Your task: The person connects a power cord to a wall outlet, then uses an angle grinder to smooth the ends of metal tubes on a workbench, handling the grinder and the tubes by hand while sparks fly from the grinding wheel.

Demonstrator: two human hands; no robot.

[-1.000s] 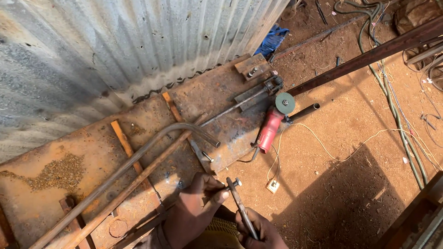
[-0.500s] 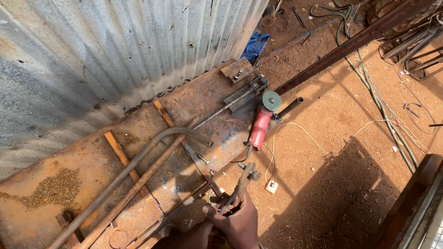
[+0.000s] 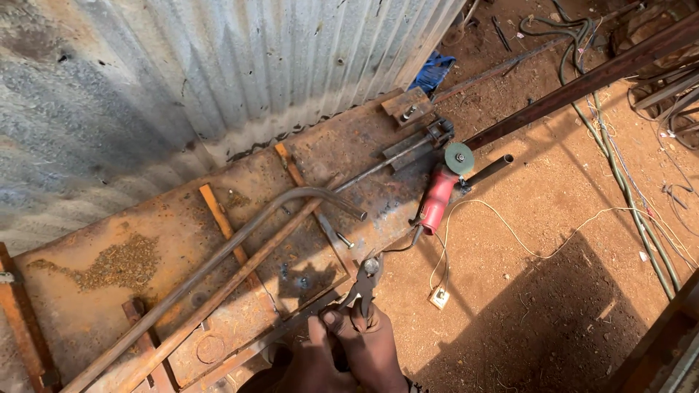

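Though gripped, dark rusty pliers (image 3: 366, 280)

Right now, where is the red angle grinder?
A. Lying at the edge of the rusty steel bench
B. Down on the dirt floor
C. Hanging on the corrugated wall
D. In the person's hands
A: the red angle grinder lies at the rusty bench edge, while both hands grip pliers.

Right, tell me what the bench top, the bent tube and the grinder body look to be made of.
Bench top: steel plate, it seems, bare and coated in orange-brown rust. Bent tube: metal pipe, probably steel, dull grey-brown with an open hollow end. Grinder body: likely moulded plastic, smooth and red; its disc looks greenish and abrasive. The pliers in both hands appear dark, worn metal.
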